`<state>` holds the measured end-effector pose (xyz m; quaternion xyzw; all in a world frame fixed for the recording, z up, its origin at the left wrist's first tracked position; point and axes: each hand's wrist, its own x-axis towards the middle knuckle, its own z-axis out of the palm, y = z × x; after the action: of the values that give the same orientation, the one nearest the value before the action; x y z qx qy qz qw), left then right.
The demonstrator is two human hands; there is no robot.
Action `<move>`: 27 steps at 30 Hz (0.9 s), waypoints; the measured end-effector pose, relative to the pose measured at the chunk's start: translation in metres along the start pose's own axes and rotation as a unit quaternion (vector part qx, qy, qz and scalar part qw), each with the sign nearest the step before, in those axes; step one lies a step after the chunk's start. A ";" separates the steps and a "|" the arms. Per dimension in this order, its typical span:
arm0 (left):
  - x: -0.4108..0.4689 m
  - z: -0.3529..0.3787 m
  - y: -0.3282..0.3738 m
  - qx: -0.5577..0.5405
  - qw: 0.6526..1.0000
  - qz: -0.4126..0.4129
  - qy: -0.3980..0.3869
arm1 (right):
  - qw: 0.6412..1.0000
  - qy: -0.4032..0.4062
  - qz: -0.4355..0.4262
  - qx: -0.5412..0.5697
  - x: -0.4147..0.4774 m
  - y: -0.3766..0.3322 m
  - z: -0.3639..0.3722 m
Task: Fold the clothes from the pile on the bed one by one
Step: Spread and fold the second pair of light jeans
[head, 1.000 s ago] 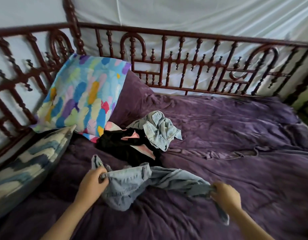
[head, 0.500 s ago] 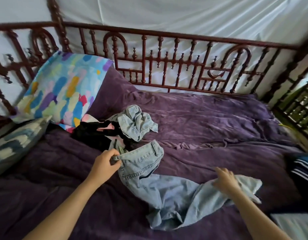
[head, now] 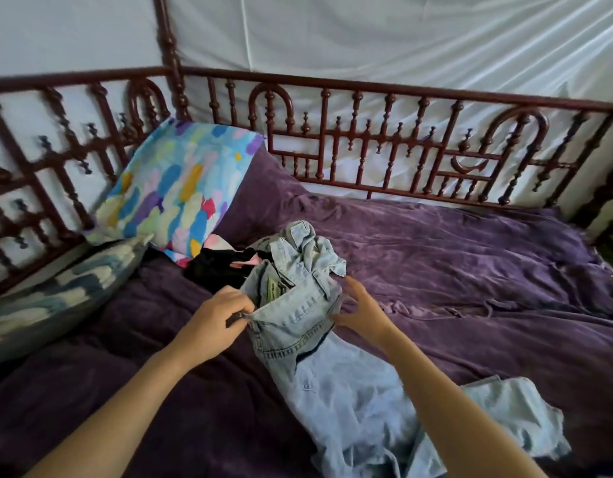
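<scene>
Jeans (head: pixel 332 391) waistband: left hand (head: pixel 215 319) pinches, right hand (head: pixel 363 308) touches.

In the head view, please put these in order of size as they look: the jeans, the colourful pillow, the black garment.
1. jeans, though nearest the camera
2. colourful pillow
3. black garment, partly hidden

Head view, my log entry. Left forearm (head: pixel 126 401): bare skin along all its visible length. Left hand (head: pixel 212 319): bare as well. Right forearm (head: pixel 446 401) and right hand (head: pixel 362 312): likewise uncovered. Both forearms slender, narrowing at the wrists. Fingernail detail is too blurred for me to record.
</scene>
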<state>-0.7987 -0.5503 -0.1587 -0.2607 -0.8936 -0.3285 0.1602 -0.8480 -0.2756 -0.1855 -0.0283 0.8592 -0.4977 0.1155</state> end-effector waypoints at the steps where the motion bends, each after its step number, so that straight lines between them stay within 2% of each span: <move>1: -0.002 -0.005 -0.008 0.003 1.000 -0.017 0.010 | 0.999 -0.026 0.004 -0.028 0.004 -0.005 0.003; 3: -0.008 -0.013 -0.026 0.011 0.997 -0.066 0.031 | 0.996 -0.053 -0.001 -0.075 0.007 -0.014 0.016; 5: -0.013 -0.017 -0.046 0.022 0.989 -0.133 0.068 | 0.999 -0.018 -0.004 -0.047 0.007 -0.024 0.032; 8: -0.023 -0.016 -0.075 0.002 0.941 -0.317 0.119 | 0.997 0.052 -0.018 0.045 0.006 -0.050 0.057; 9: -0.029 -0.014 -0.083 -0.026 0.908 -0.401 0.117 | 0.997 0.051 -0.035 0.038 0.003 -0.057 0.069; 10: -0.037 -0.010 -0.088 -0.084 0.860 -0.491 0.107 | 0.998 0.034 -0.051 0.005 -0.001 -0.063 0.085; 12: -0.058 -0.001 -0.092 -0.260 0.722 -0.639 0.046 | 0.993 -0.018 -0.073 -0.086 -0.012 -0.063 0.124; 13: -0.070 0.004 -0.093 -0.324 0.658 -0.680 0.005 | 0.989 -0.045 -0.075 -0.116 -0.020 -0.059 0.144; 15: -0.092 0.015 -0.097 -0.401 0.576 -0.711 -0.041 | 0.979 -0.115 -0.087 -0.143 -0.039 -0.048 0.177; 18: -0.115 0.027 -0.099 -0.483 0.505 -0.714 -0.050 | 0.943 -0.250 -0.107 -0.193 -0.061 -0.029 0.208; 19: -0.120 0.029 -0.095 -0.493 0.497 -0.712 -0.057 | 0.932 -0.284 -0.098 -0.202 -0.066 -0.021 0.215; 20: -0.125 0.031 -0.092 -0.480 0.503 -0.716 -0.068 | 0.925 -0.310 -0.084 -0.205 -0.070 -0.015 0.218; 24: -0.148 0.046 -0.089 -0.303 0.615 -0.723 -0.081 | 0.912 -0.363 -0.035 -0.185 -0.072 0.005 0.222; 27: -0.160 0.045 -0.083 -0.199 0.701 -0.676 -0.113 | 0.924 -0.348 0.041 -0.153 -0.061 0.015 0.220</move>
<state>-0.7213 -0.6319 -0.3064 0.3523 -0.7552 -0.4864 -0.2625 -0.7374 -0.4452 -0.2928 -0.1821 0.8312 -0.3136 0.4214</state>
